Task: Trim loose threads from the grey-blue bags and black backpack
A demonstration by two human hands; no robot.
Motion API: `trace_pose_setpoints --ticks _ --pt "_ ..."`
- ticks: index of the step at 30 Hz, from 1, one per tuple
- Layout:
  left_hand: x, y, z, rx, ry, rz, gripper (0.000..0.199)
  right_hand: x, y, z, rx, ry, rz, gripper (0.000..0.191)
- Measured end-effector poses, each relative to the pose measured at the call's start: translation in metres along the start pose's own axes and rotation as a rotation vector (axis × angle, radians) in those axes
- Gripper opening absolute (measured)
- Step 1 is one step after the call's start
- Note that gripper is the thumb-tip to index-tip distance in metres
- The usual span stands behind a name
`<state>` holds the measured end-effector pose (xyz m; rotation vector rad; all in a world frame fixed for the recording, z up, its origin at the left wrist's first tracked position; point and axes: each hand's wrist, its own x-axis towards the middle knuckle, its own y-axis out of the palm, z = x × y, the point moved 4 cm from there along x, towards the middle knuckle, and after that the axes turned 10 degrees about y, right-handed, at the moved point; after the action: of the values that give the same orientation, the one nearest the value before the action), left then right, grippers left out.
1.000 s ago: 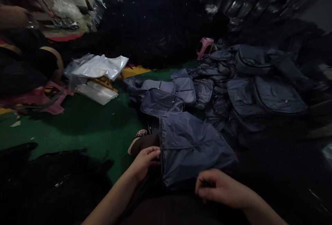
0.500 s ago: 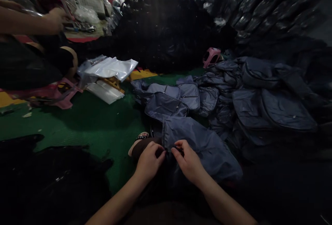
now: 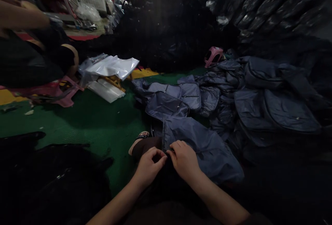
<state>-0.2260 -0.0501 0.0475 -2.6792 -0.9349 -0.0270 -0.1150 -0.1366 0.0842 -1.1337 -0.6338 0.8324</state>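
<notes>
Okay, both hands are working close together: the right hand (image 3: 183, 159) pinches narrowly on the edge of a navy nylon bag (image 3: 204, 152), which spreads just beyond and to its right. The left hand (image 3: 151, 165) curls tight beside it, its grip hidden. That fabric looks light, soft and slippery, best taken by the edge. Two hands, one bag here, and farther right a heap of matching bags (image 3: 259, 93), too tangled to count.
</notes>
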Motion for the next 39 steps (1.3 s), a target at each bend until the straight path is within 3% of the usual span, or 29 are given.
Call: trace_pose_setpoints --ticks 6,10,13,15,17,19,21,25,28,31,35,39 --pt "0.000 -0.003 0.002 -0.138 -0.075 -0.086 0.015 0.005 0.003 -0.005 0.031 0.031 -0.046 0.007" --pt "0.011 -0.043 0.035 -0.148 -0.191 -0.354 0.029 0.002 -0.003 -0.021 0.210 0.131 -0.149 0.009" --pt "0.014 -0.083 0.057 0.142 -0.210 -0.605 0.051 -0.003 -0.007 -0.033 0.305 0.166 -0.157 0.014" --pt "0.013 -0.090 0.058 0.345 -0.164 -0.575 0.062 -0.008 -0.008 -0.036 0.344 0.170 -0.135 0.014" --pt "0.009 -0.074 0.054 0.296 -0.134 -0.358 0.048 -0.013 -0.011 -0.036 0.390 0.163 -0.113 0.015" --pt "0.000 -0.043 0.044 0.099 -0.148 -0.128 0.030 -0.018 -0.013 -0.033 0.453 0.154 -0.079 0.016" --pt "-0.010 -0.015 0.032 -0.041 -0.178 -0.022 0.023 -0.022 -0.015 -0.026 0.536 0.159 -0.022 0.017" --pt "-0.020 0.014 0.029 -0.279 -0.293 -0.084 0.020 -0.028 -0.005 -0.013 0.766 0.203 0.150 0.021" --pt "-0.025 0.022 0.041 -0.553 -0.480 -0.074 0.026 -0.030 0.013 -0.014 0.831 0.239 0.219 0.022" --pt "-0.031 0.027 0.050 -0.686 -0.578 -0.043 0.031 -0.028 0.032 -0.024 0.847 0.292 0.240 0.024" --pt "-0.031 0.027 0.057 -0.629 -0.580 -0.024 0.028 -0.026 0.047 -0.031 0.911 0.332 0.255 0.029" --pt "-0.029 0.011 0.040 -0.410 -0.485 -0.088 0.018 -0.032 0.045 -0.027 0.928 0.350 0.243 0.035"
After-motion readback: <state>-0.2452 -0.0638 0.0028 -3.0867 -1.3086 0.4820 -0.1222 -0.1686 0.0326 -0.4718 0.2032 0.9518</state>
